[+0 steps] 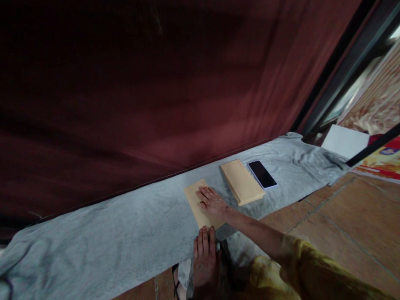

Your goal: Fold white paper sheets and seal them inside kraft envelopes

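Observation:
A tan paper envelope (194,198) lies flat on the grey cloth (140,226). My right hand (212,203) rests on top of it, palm down with the fingers stretched out, and hides its right part. At the envelope's near edge, the fingertips of my left hand (205,255) touch the paper; its fingers are straight and side by side. Just right of my right hand sits a neat stack of similar tan envelopes (242,181). Neither hand grasps anything.
A dark phone with a pale edge (262,174) lies right of the stack. Behind the cloth rises a dark red panel (185,102). Brown floor tiles (363,223) lie at the near right. A colourful printed box (390,161) and a white flat piece (345,140) are at the far right.

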`<state>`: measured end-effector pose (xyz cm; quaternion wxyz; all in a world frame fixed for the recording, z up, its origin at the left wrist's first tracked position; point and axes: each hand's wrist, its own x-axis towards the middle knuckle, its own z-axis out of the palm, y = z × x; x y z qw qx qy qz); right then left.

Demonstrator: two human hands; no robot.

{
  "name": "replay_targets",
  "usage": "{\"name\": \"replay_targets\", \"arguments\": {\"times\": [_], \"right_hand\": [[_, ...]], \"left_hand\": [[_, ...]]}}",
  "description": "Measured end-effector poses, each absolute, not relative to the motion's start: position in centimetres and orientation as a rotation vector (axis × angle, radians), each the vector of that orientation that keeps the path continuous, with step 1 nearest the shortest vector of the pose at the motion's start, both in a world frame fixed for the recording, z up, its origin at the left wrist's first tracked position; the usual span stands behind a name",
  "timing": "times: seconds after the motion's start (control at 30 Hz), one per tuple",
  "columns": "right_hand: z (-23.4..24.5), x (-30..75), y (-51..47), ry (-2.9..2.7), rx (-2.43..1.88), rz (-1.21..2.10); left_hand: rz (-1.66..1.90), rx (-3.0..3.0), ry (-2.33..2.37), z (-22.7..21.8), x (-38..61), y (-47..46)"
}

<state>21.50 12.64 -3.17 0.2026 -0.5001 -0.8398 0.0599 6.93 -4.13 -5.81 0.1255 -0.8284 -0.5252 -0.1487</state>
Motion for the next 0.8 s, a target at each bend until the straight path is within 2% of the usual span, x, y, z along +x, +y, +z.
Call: {"name": "replay_targets", "arguments": {"times": [0.47, 0.8], "right_hand": [[-2.9, 26.9, 0.3, -2.360, -1.286, 0.290], [-2.0, 24.9, 1.8, -1.771, -1.910, 0.451]], "left_hand": [[-0.417, -2.424, -1.609, -4.2, 7.7, -4.5], [-0.461, -2.408, -1.656, -4.2, 8.4, -4.9]]}}
